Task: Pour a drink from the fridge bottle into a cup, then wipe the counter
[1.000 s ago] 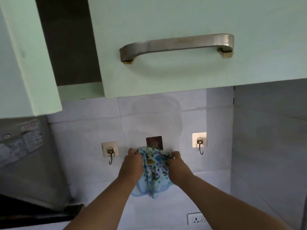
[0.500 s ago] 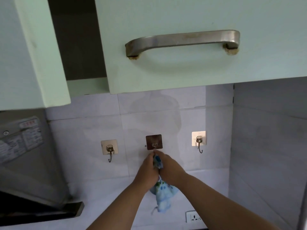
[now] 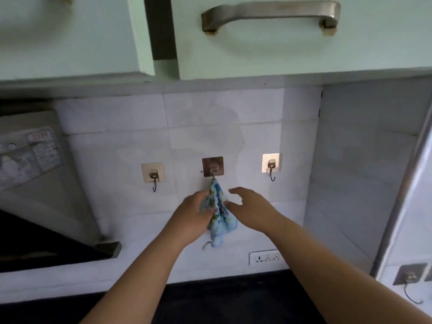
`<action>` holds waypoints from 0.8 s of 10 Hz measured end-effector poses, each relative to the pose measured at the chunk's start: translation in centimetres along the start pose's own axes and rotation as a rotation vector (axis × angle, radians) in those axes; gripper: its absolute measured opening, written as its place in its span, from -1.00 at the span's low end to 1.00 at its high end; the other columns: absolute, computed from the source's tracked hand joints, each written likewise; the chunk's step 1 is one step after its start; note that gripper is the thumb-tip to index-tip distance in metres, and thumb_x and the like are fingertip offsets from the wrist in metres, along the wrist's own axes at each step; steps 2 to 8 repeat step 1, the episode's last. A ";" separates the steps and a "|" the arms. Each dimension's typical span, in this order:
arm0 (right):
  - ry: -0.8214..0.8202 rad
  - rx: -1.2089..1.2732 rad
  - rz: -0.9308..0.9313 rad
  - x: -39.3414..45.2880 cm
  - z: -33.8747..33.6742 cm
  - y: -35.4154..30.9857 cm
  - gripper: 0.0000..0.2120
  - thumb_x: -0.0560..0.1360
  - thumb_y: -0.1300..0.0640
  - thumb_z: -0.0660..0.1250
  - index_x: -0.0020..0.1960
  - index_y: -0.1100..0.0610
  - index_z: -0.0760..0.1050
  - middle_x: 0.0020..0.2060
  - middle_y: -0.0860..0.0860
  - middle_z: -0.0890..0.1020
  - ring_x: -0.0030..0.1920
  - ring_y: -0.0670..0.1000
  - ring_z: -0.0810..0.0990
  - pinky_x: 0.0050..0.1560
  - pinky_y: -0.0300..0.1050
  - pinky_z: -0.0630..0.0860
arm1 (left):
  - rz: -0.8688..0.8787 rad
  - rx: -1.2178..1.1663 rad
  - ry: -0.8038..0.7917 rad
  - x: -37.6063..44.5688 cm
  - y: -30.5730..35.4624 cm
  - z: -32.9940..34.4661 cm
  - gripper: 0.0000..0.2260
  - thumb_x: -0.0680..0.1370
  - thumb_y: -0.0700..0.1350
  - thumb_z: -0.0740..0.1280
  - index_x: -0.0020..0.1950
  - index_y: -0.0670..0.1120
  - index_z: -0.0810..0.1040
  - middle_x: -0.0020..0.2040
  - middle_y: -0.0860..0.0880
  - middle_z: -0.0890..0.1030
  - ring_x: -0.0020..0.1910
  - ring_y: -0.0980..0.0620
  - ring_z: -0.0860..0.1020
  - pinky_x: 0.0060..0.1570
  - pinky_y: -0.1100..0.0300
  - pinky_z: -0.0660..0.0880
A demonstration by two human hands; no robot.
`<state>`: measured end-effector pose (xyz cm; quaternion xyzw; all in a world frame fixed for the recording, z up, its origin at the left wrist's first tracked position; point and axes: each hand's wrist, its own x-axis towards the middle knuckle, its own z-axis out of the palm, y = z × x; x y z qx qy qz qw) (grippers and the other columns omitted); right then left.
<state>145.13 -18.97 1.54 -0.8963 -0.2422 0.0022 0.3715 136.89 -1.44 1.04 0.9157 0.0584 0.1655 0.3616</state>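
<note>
A small blue patterned cloth (image 3: 219,211) hangs from the middle wall hook (image 3: 213,168) on the white tiled backsplash. My left hand (image 3: 195,212) is closed around the cloth's left side, just below the hook. My right hand (image 3: 251,206) is right beside the cloth with its fingers spread, holding nothing. A strip of the dark counter (image 3: 233,298) shows at the bottom. No bottle or cup is in view.
Empty hooks hang left (image 3: 153,175) and right (image 3: 271,168) of the middle one. Pale green cupboards with a metal handle (image 3: 271,14) sit overhead. A range hood (image 3: 42,183) juts out at left. A wall socket (image 3: 265,257) sits low, and a side wall stands at right.
The cloth now hangs from the middle hook. My right hand has let go of it and opened; my left hand still holds it. The view has tilted downward.
</note>
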 end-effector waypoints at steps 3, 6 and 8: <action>0.036 -0.046 0.060 -2.9 -0.2 -0.5 -0.53 0.64 -0.15 0.27 0.51 -0.10 0.38 0.44 -0.05 0.51 0.24 0.01 0.56 0.09 -0.12 0.46 | 0.003 0.021 0.000 -2.5 -0.9 -0.5 -0.62 0.70 -0.07 0.27 0.53 0.02 0.43 0.45 0.01 0.50 0.37 0.06 0.51 0.22 0.26 0.36; 0.036 -0.046 0.060 -2.9 -0.2 -0.5 -0.53 0.64 -0.15 0.27 0.51 -0.10 0.38 0.44 -0.05 0.51 0.24 0.01 0.56 0.09 -0.12 0.46 | 0.003 0.021 0.000 -2.5 -0.9 -0.5 -0.62 0.70 -0.07 0.27 0.53 0.02 0.43 0.45 0.01 0.50 0.37 0.06 0.51 0.22 0.26 0.36; 0.036 -0.046 0.060 -2.9 -0.2 -0.5 -0.53 0.64 -0.15 0.27 0.51 -0.10 0.38 0.44 -0.05 0.51 0.24 0.01 0.56 0.09 -0.12 0.46 | 0.003 0.021 0.000 -2.5 -0.9 -0.5 -0.62 0.70 -0.07 0.27 0.53 0.02 0.43 0.45 0.01 0.50 0.37 0.06 0.51 0.22 0.26 0.36</action>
